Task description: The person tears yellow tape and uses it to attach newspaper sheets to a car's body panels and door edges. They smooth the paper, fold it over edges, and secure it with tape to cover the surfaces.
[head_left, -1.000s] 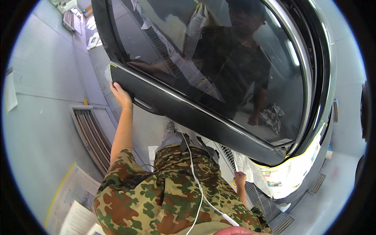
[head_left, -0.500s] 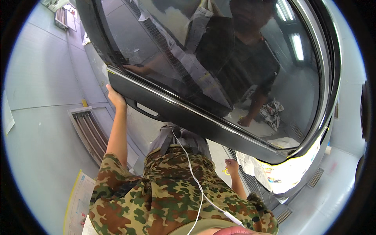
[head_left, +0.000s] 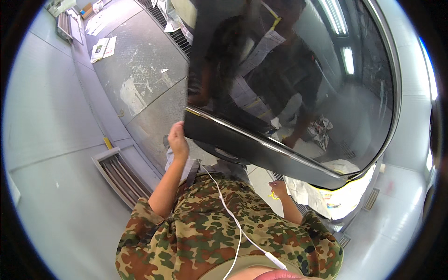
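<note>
A black car door (head_left: 212, 135) with a dark, reflecting window (head_left: 284, 88) and a bright trim strip stands in front of me. My left hand (head_left: 178, 142) is closed at the door's rear edge, beside the end of the trim; some fingers are hidden. The door handle (head_left: 226, 154) lies to the right of that hand. Lower on the right, my right hand (head_left: 279, 187) is closed on a thin loop of yellow tape (head_left: 272, 195), apart from the door. White masking paper (head_left: 347, 200) hangs from the car just right of it.
Newspaper sheets (head_left: 103, 49) lie on the grey floor (head_left: 154, 70) at the far left, near a floor grate (head_left: 179, 42). A pale wall with a louvred vent (head_left: 122, 175) stands close on my left. A white cable (head_left: 231, 210) hangs down my camouflage shirt.
The door's rear edge has swung rightward, and my left hand has moved right and down with it. More floor shows at the left. My right hand stays low with the yellow tape.
</note>
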Motion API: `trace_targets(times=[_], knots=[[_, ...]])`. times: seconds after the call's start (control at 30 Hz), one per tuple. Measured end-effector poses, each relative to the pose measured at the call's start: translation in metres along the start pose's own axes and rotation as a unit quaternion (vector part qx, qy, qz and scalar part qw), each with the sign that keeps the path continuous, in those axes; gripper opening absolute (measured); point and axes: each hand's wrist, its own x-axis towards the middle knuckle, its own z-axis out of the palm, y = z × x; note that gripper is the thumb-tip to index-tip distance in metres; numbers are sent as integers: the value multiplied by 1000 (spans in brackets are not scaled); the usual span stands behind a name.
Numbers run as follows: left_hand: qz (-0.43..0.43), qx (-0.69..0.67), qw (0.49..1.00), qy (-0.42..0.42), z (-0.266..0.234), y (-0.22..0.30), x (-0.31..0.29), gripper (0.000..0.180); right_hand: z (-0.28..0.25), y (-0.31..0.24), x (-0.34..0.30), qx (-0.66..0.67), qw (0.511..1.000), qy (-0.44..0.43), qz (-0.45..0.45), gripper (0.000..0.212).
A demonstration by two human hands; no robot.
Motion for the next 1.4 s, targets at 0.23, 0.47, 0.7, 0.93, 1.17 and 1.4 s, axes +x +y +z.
trace_targets(times=[0.23,0.47,0.7,0.93,1.17,1.4], knots=[[6,-6,942,-335,-19,44,26,22,78,-117,-60,26,999,10,-17,32],[3,-46,918,-393,-16,49,42,32,94,-185,-121,40,997,30,67,32],[-21,-58,900,-431,-13,42,43,38,114,-179,-142,11,997,19,74,36],[-12,-56,898,-437,-16,37,46,44,126,-195,-170,49,993,3,111,31],[22,-91,888,-450,-13,38,38,41,130,-181,-188,46,983,-31,173,29],[67,-128,893,-426,-3,32,25,37,130,-183,-176,56,986,-27,158,30]])
